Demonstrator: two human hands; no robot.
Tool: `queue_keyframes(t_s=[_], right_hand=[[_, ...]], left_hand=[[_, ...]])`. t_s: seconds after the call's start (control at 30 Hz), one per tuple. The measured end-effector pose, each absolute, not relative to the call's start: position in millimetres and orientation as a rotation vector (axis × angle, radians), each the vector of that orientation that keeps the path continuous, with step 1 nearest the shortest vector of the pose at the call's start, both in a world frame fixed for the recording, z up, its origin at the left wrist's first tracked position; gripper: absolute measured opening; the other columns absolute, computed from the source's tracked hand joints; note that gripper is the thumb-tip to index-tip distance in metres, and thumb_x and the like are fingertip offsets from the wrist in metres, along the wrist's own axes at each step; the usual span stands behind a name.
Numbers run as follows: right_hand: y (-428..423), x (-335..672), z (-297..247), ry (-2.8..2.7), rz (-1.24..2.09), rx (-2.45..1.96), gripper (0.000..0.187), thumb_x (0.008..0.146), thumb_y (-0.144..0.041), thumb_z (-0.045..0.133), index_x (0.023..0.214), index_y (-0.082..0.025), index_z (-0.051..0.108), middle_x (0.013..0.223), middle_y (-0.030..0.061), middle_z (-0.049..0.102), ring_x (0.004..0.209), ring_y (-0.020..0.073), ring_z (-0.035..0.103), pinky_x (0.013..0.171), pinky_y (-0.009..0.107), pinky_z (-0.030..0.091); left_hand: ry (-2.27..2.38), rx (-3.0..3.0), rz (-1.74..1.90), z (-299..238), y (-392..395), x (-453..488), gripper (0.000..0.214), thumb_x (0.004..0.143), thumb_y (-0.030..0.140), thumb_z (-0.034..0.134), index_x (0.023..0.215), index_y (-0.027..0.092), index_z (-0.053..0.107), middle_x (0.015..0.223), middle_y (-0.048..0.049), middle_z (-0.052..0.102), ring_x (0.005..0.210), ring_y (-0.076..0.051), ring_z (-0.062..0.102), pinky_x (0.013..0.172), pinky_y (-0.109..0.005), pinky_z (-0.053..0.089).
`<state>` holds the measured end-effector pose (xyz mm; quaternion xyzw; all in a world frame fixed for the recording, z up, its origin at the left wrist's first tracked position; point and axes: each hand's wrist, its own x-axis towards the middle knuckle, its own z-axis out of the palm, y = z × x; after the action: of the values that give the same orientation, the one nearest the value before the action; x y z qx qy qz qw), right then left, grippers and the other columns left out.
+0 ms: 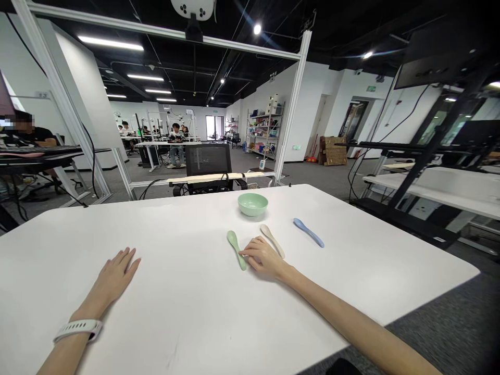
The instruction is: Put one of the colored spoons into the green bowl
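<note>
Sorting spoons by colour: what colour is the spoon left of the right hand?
That spoon is pale green, seen best in the head view.

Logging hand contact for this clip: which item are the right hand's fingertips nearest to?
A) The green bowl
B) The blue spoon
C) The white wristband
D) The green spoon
D: the fingertips of the right hand reach the handle of the green spoon on the white table.

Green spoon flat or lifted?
Flat: the green spoon lies full length on the table, not raised, with the right hand's fingertips at its handle.
</note>
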<state>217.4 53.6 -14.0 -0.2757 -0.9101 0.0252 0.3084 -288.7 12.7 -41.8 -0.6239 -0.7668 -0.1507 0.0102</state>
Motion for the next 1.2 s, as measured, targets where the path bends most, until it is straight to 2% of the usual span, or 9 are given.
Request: queue_keyframes(t_s=[0.23,0.63,0.93,1.2], right_hand=[[52.4,216.8,-12.1,-2.416,0.061,-0.750,0.033,0.093,-0.009,0.059,0.111,-0.022,0.082,0.094,0.0070,0.080,0.091,0.0229,0.069,0.090,0.043,0.051],[52.6,217.2,-12.4,-2.408,0.087,-0.738,0.032,0.094,-0.010,0.057,0.112,-0.020,0.082,0.095,0.0083,0.080,0.092,0.0230,0.068,0.091,0.044,0.050],[52.1,217.0,-11.0,-2.417,0.079,-0.760,0.032,0.095,-0.010,0.057,0.112,-0.020,0.082,0.094,0.0080,0.080,0.091,0.0229,0.068,0.091,0.044,0.051],[53.9,217.0,-13.8,-2.408,0.043,-0.724,0.033,0.094,-0.009,0.057,0.112,-0.022,0.081,0.094,0.0074,0.079,0.091,0.0225,0.068,0.090,0.043,0.051]], left_hand=[[-2.438,-1.966,-0.413,-36.9,11.4,-285.2,0.095,0.090,0.062,0.017,0.158,0.002,0.045,0.172,-0.0188,0.041,0.163,-0.035,0.033,0.134,-0.057,0.026],[-2.398,-1.967,-0.413,-41.4,13.8,-290.5,0.090,0.091,0.059,0.023,0.158,0.004,0.047,0.170,-0.0192,0.044,0.161,-0.035,0.037,0.133,-0.057,0.030],[-2.428,-1.974,-0.426,-38.1,11.6,-286.9,0.090,0.092,0.059,0.021,0.158,0.003,0.045,0.171,-0.0198,0.042,0.162,-0.036,0.035,0.134,-0.058,0.027],[-2.389,-1.960,-0.475,-43.6,13.8,-290.1,0.088,0.092,0.058,0.024,0.156,0.004,0.049,0.169,-0.0204,0.046,0.160,-0.037,0.038,0.132,-0.059,0.030]])
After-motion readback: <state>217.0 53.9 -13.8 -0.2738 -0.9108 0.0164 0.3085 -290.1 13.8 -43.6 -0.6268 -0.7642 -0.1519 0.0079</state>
